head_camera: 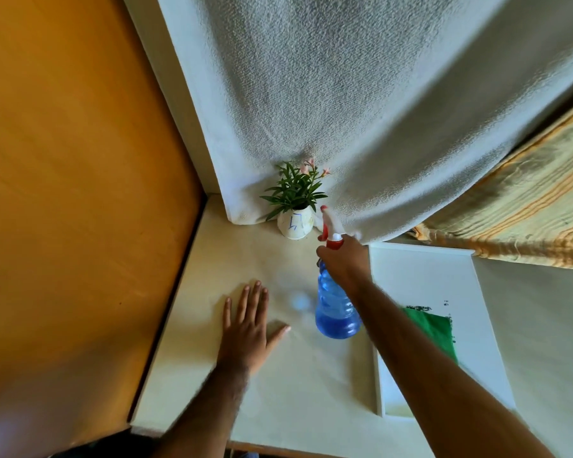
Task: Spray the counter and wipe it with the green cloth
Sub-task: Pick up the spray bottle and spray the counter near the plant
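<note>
A blue spray bottle (334, 309) with a red and white trigger head is held above the cream counter (298, 375), its nozzle aimed toward the back wall. My right hand (346, 259) grips its neck just under the trigger. My left hand (248, 328) lies flat on the counter to the bottle's left, fingers spread. The green cloth (439, 335) lies on a white tray (420, 276) to the right, partly hidden behind my right forearm.
A small potted plant (295, 206) in a white pot stands at the back of the counter, close to the nozzle. White towelling (361, 110) hangs behind it, a striped yellow cloth (516, 206) at right. An orange wood panel (73, 193) borders the counter's left edge.
</note>
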Available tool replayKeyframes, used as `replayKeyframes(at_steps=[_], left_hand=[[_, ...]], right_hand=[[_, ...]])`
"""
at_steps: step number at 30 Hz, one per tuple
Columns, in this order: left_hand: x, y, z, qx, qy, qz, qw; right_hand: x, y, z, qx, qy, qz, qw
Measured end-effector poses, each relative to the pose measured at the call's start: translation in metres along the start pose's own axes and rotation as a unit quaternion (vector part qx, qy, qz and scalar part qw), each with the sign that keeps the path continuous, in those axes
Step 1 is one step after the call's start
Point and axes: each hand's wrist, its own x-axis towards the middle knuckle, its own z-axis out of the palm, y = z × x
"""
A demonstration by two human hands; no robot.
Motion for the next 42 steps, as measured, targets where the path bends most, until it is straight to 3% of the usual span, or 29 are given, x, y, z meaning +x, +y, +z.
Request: replayKeyframes(at_steps=[7,13,18,26,36,40,42], left_hand=[[-0.002,0.001,0.003,-0.005,0.009,0.004,1.000],[-0.003,0.003,0.000,-0.002,0.016,0.006,1.000],[-0.001,0.003,0.003,-0.003,0.014,0.009,1.000],[-0.001,0.001,0.008,-0.003,0.016,0.008,1.000],[-0.001,0.001,0.004,-0.004,-0.026,-0.001,1.000],[0.000,0.002,0.000,-0.015,-0.035,-0.007,0.999],[0.000,0.004,-0.003,-0.018,-0.036,-0.010,0.999]], right_hand=[[-0.012,-0.003,-0.085,0.208,0.143,-0.082,0.964],[0.004,0.025,-0.141,0.219,0.241,-0.141,0.935],[0.026,0.054,-0.153,0.200,0.269,-0.105,0.936],[0.035,0.073,-0.135,0.180,0.187,-0.175,0.950],[0.025,0.108,-0.137,0.084,0.123,-0.098,0.984],[-0.028,0.158,-0.136,-0.081,0.175,-0.125,0.973],[-0.059,0.189,-0.137,-0.188,0.129,-0.198,0.953]])
